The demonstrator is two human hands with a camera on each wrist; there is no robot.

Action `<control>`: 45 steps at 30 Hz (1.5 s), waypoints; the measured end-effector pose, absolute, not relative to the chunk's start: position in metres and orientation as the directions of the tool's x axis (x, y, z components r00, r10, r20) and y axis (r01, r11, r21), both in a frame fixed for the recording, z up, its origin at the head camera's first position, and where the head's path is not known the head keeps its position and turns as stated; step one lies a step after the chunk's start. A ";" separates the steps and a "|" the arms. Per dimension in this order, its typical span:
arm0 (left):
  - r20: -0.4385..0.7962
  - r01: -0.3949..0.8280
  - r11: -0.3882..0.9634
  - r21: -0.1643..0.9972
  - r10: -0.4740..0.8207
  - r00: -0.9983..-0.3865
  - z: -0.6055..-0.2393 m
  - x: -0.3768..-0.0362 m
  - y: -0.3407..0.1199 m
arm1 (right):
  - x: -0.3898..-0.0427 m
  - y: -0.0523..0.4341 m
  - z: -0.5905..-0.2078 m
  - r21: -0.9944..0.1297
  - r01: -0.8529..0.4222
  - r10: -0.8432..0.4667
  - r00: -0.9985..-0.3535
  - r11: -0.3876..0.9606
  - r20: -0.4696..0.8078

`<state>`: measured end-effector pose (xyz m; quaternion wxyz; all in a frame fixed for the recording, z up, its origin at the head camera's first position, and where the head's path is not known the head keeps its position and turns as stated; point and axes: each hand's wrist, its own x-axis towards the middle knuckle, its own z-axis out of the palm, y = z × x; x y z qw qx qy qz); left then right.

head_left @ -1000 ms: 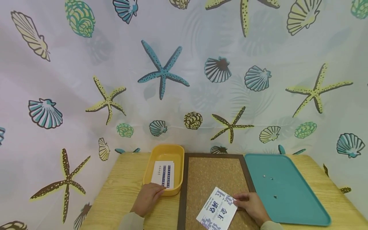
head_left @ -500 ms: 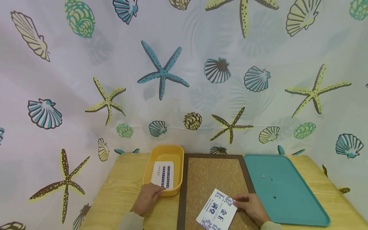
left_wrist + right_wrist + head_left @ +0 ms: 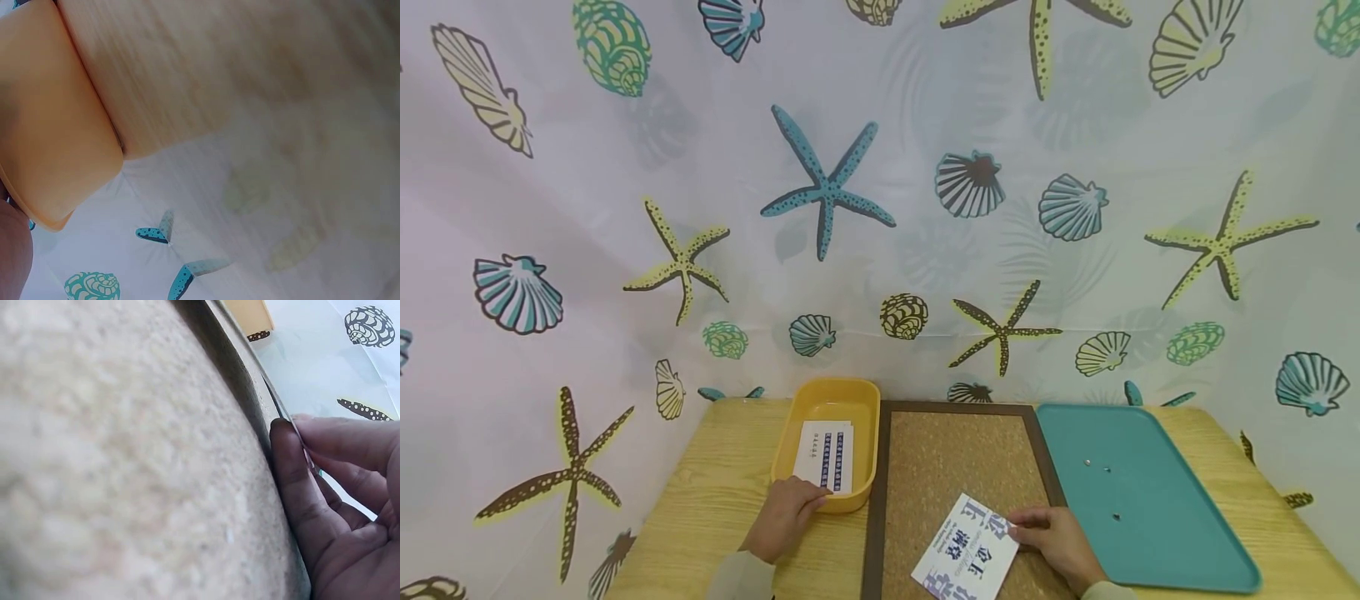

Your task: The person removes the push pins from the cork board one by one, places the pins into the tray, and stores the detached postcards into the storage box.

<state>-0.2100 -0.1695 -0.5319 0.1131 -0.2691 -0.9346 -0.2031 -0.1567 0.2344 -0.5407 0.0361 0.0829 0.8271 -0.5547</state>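
Observation:
My right hand [image 3: 1054,542] pinches the right corner of a white card [image 3: 962,550] printed with blue and purple Chinese characters. The card is held turned at an angle over the lower part of a dark-framed corkboard [image 3: 962,450]. In the right wrist view the thumb and fingers [image 3: 294,456] close on the card's thin edge, right at the cork surface. My left hand [image 3: 782,517] rests at the near rim of a yellow bin [image 3: 871,442], fingertips over the rim by a stack of printed white cards [image 3: 826,454]. In the left wrist view only a sliver of that hand shows.
To the right of the corkboard lies a teal tray [image 3: 1180,508] with a few tiny items, among them a small dark one [image 3: 1117,517]. The wooden table [image 3: 700,492] meets a curtain [image 3: 910,258] printed with starfish and shells at the back and sides.

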 end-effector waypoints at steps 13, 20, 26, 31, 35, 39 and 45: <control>0.326 0.558 0.757 0.340 0.462 -0.825 -0.531 -0.212 -0.170 | -0.157 0.233 -0.542 -0.897 0.233 0.164 -0.969 0.377 -0.183; 0.336 0.572 0.748 0.337 0.472 -0.815 -0.531 -0.211 -0.171 | -0.155 0.235 -0.542 -0.942 0.209 0.151 -0.973 0.263 -0.174; 0.383 0.595 0.740 0.313 0.475 -0.792 -0.533 -0.211 -0.171 | -0.157 0.234 -0.540 -0.960 0.236 0.197 -0.959 0.152 -0.204; 0.390 0.597 0.736 0.320 0.472 -0.791 -0.533 -0.210 -0.171 | -0.161 0.234 -0.540 -0.954 0.258 0.230 -0.948 0.155 -0.220; 0.382 0.588 0.737 0.334 0.464 -0.799 -0.532 -0.210 -0.172 | -0.165 0.234 -0.538 -0.946 0.260 0.224 -0.950 0.193 -0.215; 0.395 0.594 0.728 0.341 0.463 -0.794 -0.532 -0.210 -0.172 | -0.170 0.234 -0.534 -0.941 0.246 0.211 -0.957 0.231 -0.198; 0.480 0.646 0.696 0.314 0.470 -0.740 -0.534 -0.210 -0.172 | -0.179 0.230 -0.530 -0.946 0.211 0.207 -0.965 0.246 -0.162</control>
